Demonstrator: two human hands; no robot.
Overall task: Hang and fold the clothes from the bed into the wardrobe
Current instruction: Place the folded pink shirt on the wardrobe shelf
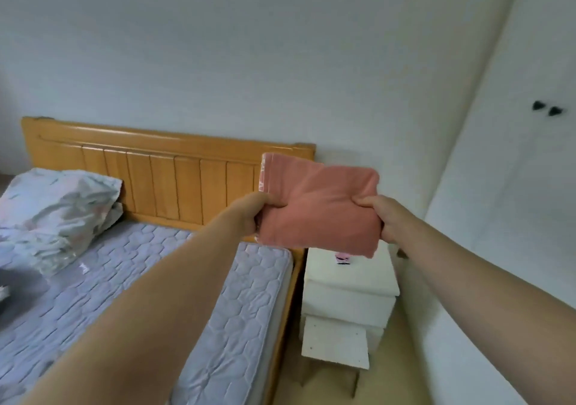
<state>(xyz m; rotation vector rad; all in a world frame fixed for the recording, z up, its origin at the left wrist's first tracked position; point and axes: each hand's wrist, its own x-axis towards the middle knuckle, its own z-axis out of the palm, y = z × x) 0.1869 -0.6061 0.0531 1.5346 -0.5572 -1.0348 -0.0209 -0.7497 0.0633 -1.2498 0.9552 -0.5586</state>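
White-walled bedroom: bed (249, 311) left, closed wardrobe (514, 186) right, white nightstand (349, 277) between. Above the nightstand a folded pink garment (318, 208), perhaps a towel, hangs in the air, left hand (249, 214) and right hand (389, 217) each clenched around one side.

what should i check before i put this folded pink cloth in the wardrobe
1. Left hand grips the folded pink cloth at its left edge: ok.
2. Right hand grips its right edge: ok.
3. Cloth folded flat and compact: ok.
4. Wardrobe open: not ok, doors look closed, knobs side by side.
5. A hand free for the knobs: not ok, both hold the cloth.
6. Shelf space inside: cannot tell.
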